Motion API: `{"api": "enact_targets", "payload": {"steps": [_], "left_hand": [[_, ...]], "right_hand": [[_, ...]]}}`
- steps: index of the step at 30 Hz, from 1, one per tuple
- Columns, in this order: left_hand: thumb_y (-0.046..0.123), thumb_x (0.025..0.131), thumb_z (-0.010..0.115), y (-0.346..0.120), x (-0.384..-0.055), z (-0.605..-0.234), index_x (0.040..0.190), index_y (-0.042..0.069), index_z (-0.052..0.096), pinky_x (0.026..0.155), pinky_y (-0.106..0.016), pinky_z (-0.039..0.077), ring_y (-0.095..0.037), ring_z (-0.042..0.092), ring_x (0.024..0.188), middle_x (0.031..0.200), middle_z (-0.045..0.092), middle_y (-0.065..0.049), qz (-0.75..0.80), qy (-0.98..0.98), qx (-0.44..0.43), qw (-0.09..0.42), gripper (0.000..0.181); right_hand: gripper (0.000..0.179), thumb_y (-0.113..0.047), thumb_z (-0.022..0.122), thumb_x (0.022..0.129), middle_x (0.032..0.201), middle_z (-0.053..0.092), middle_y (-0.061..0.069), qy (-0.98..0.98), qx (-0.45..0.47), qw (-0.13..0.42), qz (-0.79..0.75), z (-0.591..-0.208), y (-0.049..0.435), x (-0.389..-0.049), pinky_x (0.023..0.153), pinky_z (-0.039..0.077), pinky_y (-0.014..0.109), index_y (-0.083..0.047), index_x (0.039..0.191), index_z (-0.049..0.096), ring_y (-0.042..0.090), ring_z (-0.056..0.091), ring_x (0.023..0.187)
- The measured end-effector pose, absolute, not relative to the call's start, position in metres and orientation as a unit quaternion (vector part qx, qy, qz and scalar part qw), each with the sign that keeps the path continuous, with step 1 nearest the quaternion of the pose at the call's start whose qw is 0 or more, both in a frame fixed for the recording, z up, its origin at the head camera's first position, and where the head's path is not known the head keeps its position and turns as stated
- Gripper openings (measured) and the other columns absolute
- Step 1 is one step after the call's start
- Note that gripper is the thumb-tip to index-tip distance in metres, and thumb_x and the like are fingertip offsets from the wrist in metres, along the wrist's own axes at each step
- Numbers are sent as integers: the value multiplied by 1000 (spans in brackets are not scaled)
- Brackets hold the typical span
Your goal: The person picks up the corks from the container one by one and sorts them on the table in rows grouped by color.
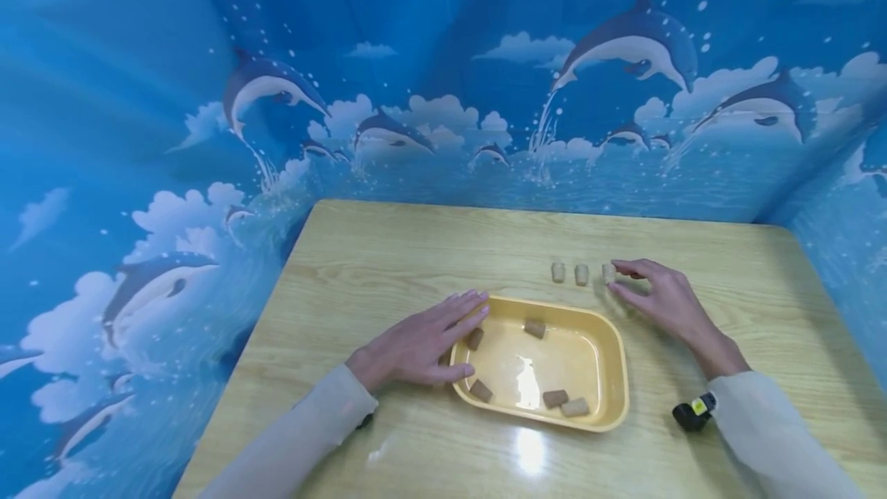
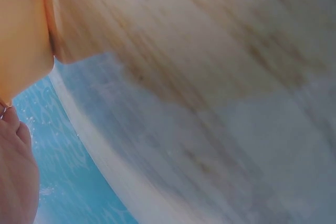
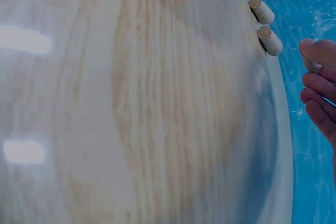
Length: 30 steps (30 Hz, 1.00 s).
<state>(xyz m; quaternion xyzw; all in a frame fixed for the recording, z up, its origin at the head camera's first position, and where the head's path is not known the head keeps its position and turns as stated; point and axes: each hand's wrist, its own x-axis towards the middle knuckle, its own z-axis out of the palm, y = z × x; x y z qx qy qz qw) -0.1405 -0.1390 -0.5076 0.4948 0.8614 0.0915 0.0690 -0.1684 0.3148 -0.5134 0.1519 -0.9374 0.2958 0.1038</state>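
My right hand [image 1: 664, 300] pinches one cork [image 1: 608, 274] beside two standing corks [image 1: 581, 275]; my left hand [image 1: 428, 339], fingers extended, touches the tray [image 1: 618, 368].

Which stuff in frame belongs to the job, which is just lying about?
Job, likely:
cork pinched by right hand
two corks beside it on the table
five corks in the yellow tray
left hand at the tray's rim

Just there:
dolphin backdrop
black wrist device

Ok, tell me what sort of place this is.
Probably an indoor tabletop work booth, perhaps set up for recording: a dolphin-print backdrop stands around a wood-grain table, which holds a yellow tray and small cork-like pieces.
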Motion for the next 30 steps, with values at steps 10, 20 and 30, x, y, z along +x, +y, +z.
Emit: {"api": "enact_targets", "payload": {"steps": [10,20,30], "left_hand": [[67,110,43,-138,-141,-508,177,14,1,141,-36,10,-22,0,172,186,-3,-7,87,858,503,63,95],[65,109,46,-138,-141,-506,177,12,4,141,-35,9,-21,-2,172,186,-3,-7,86,859,501,66,95],[68,110,42,-139,-141,-507,177,14,3,141,-37,11,-22,1,172,186,-4,-5,90,859,499,65,94]], "right_hand": [[45,-19,84,97,126,76,27,-945,137,82,284,-525,317,-175,94,60,69,3,135,73,47,75,107],[51,-28,80,101,132,74,28,-953,119,44,276,-532,321,-181,106,52,73,3,140,70,50,69,121],[48,-25,80,101,131,74,28,-951,137,54,273,-539,322,-186,106,52,72,3,139,71,50,68,121]]}}
